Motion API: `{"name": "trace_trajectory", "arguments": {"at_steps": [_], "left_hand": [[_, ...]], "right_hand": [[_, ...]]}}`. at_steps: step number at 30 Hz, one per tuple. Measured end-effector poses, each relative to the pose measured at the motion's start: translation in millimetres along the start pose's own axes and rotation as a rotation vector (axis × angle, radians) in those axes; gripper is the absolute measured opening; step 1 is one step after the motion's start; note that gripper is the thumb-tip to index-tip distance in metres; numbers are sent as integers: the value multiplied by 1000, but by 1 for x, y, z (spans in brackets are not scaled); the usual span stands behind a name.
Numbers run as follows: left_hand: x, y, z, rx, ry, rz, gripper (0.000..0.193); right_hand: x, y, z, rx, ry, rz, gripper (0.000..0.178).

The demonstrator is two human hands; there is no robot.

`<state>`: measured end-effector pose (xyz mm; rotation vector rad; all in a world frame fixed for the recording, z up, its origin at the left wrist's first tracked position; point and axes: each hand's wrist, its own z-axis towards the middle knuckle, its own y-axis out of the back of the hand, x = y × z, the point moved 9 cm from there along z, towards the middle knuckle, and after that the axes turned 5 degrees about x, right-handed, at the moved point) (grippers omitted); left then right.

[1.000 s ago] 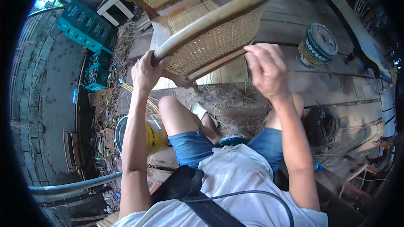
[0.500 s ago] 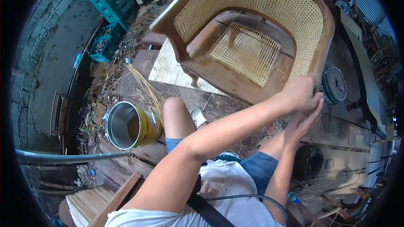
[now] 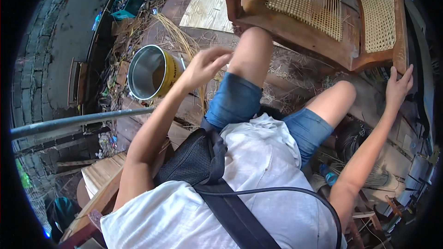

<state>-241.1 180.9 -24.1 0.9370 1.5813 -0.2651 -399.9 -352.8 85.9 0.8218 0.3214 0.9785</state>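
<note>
A wooden armchair (image 3: 295, 32) with cane panels in its back and sides stands in front of me. Its cane seat (image 3: 307, 7) is partly woven, with bare parallel strands across part of it. My right hand (image 3: 398, 90) is at the front end of the chair's right arm (image 3: 400, 57), with fingers spread against the wood. Near my left knee, my left hand (image 3: 205, 68) is raised, fingers apart and slightly bent, with nothing visible in them. It is a little blurred.
A yellow metal bucket (image 3: 171, 71) stands left of my left hand. Long cane strands (image 3: 177, 32) lie behind it beside a pale board (image 3: 207, 7). Teal crates (image 3: 128, 0) stand at the far left. A grey pipe (image 3: 83, 122) juts in from the left.
My hands were together at the chair's right arm. My left hand has swung back left to my knee, while the right stays by the chair arm. The view has tilted down.
</note>
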Motion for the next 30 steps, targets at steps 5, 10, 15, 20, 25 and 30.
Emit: {"name": "trace_trajectory", "arguments": {"at_steps": [5,10,15,20,25,30], "left_hand": [[163,-81,-110,-219,128,-1,43],[143,-81,-92,-81,73,183,36],[105,-74,-101,28,193,399,40],[195,-36,-182,359,425,-10,37],[82,-82,-92,217,273,-10,68],[88,-88,-80,90,155,113,26]], "right_hand": [[150,38,-87,110,159,632,32],[350,-17,-238,833,824,931,22],[414,-107,-305,1224,1014,388,31],[496,-172,-403,1574,1127,527,33],[487,-373,-450,1892,812,425,31],[468,-375,-479,1731,955,750,30]]}}
